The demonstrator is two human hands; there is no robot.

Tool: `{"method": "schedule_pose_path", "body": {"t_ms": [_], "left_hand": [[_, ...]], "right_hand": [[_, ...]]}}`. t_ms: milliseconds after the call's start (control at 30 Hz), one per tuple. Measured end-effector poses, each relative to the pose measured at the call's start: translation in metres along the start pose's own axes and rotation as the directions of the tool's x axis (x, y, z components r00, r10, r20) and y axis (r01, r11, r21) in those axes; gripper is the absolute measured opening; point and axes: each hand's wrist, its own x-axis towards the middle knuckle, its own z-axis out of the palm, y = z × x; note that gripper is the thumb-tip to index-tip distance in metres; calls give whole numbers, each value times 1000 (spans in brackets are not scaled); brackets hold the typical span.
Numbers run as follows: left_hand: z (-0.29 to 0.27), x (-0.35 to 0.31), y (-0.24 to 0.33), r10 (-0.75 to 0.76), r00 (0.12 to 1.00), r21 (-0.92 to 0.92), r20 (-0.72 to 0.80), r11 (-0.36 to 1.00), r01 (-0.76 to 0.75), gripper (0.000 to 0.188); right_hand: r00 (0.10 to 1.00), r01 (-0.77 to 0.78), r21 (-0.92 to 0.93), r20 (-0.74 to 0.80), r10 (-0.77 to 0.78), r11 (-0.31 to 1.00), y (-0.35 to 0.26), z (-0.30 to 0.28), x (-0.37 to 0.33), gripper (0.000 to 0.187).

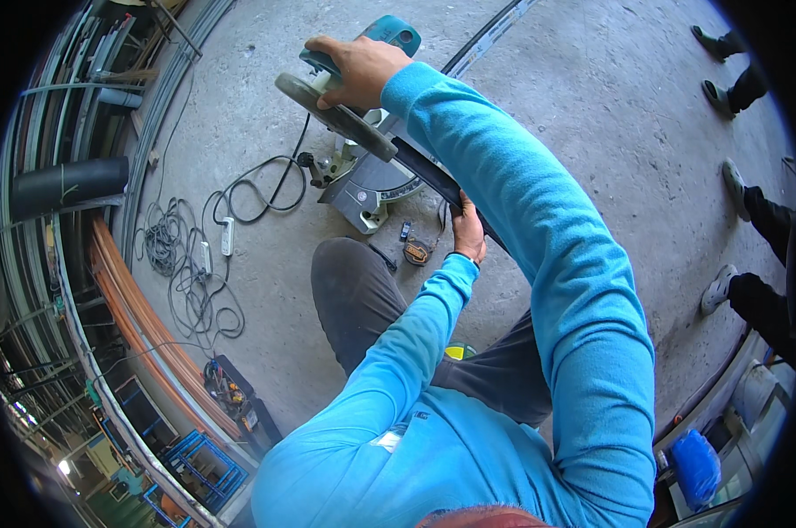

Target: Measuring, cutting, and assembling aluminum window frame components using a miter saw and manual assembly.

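My right hand (363,72) reaches far forward and is closed around the teal handle (396,35) of a mitre saw. Below that hand, the saw's round grey guard (335,114) is tilted; the blade itself cannot be made out. The saw's metal base (363,201) rests on the concrete floor. Nearer to me, my left hand (470,232) is closed around a long dark profile bar (429,170) that runs up to the saw. My right sleeve covers part of the bar. A round tape measure (417,253) lies on the floor beside my left hand.
Tangled cables (174,242) and a white power strip (227,236) lie left of the saw. Racks of metal bars (73,114) line the left side, with an open toolbox (231,387) nearby. A long rail (490,37) stretches beyond the saw. Other people's feet (722,289) stand at right.
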Motion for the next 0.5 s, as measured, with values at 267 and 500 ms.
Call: {"method": "schedule_pose_path", "body": {"t_ms": [267,500], "left_hand": [[6,-4,6,23,1000,7,7,1000,-23,76],[8,-7,11,14,1000,7,2,1000,-14,76]], "right_hand": [[998,-46,-13,34,47,999,1,-1,-5,87],[1000,-18,-24,3,18,1000,-1,0,-1,86]]}}
